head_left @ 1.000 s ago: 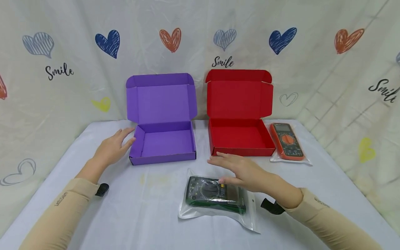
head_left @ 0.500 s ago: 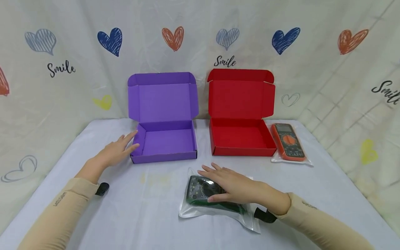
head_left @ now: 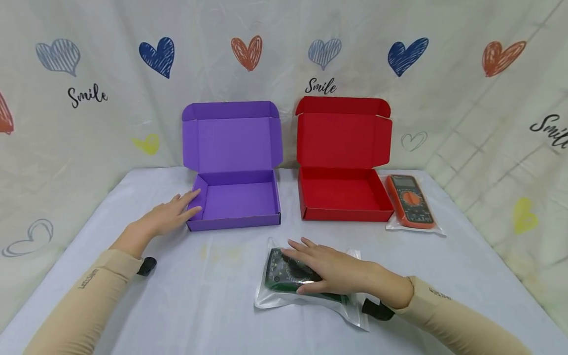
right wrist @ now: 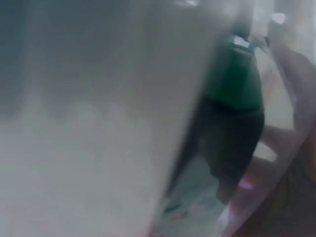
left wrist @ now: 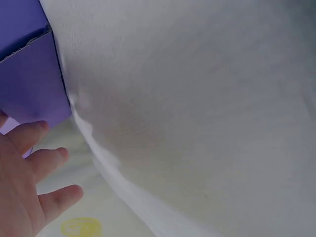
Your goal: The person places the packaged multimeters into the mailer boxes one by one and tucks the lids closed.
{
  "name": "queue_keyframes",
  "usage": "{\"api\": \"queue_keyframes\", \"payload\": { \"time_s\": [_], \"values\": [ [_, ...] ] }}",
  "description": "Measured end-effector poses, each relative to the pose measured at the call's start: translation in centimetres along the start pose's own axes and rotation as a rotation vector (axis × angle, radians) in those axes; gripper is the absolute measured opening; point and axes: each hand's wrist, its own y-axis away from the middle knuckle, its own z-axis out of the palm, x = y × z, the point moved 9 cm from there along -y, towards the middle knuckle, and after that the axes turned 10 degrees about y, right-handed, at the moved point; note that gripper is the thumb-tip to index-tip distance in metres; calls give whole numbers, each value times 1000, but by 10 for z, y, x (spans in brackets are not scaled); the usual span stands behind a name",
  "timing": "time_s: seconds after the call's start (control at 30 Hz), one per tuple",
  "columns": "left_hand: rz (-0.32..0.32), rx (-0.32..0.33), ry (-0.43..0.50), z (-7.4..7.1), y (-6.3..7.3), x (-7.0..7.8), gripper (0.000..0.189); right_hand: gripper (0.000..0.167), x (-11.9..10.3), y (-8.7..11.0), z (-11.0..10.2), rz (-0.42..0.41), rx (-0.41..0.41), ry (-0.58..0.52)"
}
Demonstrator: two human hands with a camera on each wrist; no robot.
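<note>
In the head view my left hand [head_left: 165, 218] reaches to the left side of the purple box [head_left: 239, 224], its fingers extended and overlapping the left wall. The left wrist view has those fingers spread beside the purple cardboard [left wrist: 34, 81]. My right hand [head_left: 335, 268] lies over a dark green multimeter [head_left: 284, 273] in a clear zip bag [head_left: 270, 301], fingers spread across its middle and thumb toward the near side. Part of the meter and bag is hidden beneath that hand. The right wrist view is blurred, with the green meter [right wrist: 234, 84] seen close up through plastic.
A red box [head_left: 346, 214] with its lid raised stands right of the purple one; both are empty. Beside it lies an orange multimeter [head_left: 410, 201] in a clear bag. A white cloth [head_left: 199, 305] covers the table, and a printed curtain [head_left: 275, 24] hangs behind.
My right hand has come left and nearer, from above the bag's far right part to over the bagged green multimeter. My left hand has shifted slightly right against the purple box's left wall.
</note>
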Motion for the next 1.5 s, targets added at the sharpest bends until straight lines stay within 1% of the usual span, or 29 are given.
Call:
{"api": "queue_keyframes", "payload": {
  "time_s": [0.17,0.27,0.37,0.53,0.6,0.8,0.9,1.0,1.1,1.27,1.5],
  "values": [
    [-12,-7,-4,2,1,-2,76,88,-3,2,0,-10,7,78],
    [-30,-8,-7,3,3,-5,78,89,-3,4,2,0,4,99],
    [-47,-15,-8,3,5,-8,81,89,-2,6,3,20,10,88],
    [-53,-38,11,4,7,-13,86,90,2,6,5,69,-2,50],
    [-54,-47,19,4,8,-14,88,88,2,6,6,68,-12,51],
    [-73,-75,31,3,10,-15,97,81,-1,5,7,23,-11,75],
    [-74,-80,31,2,9,-17,102,83,0,5,8,31,-26,71],
    [-62,-80,39,1,8,-17,106,89,1,6,11,41,-49,62],
    [-48,-81,72,-1,7,-16,110,92,2,6,14,46,-61,49],
    [-41,-95,105,0,5,-13,118,86,1,5,14,28,-32,58],
    [-48,-99,92,0,2,-11,120,81,-1,6,9,14,31,70]
  ]
}}
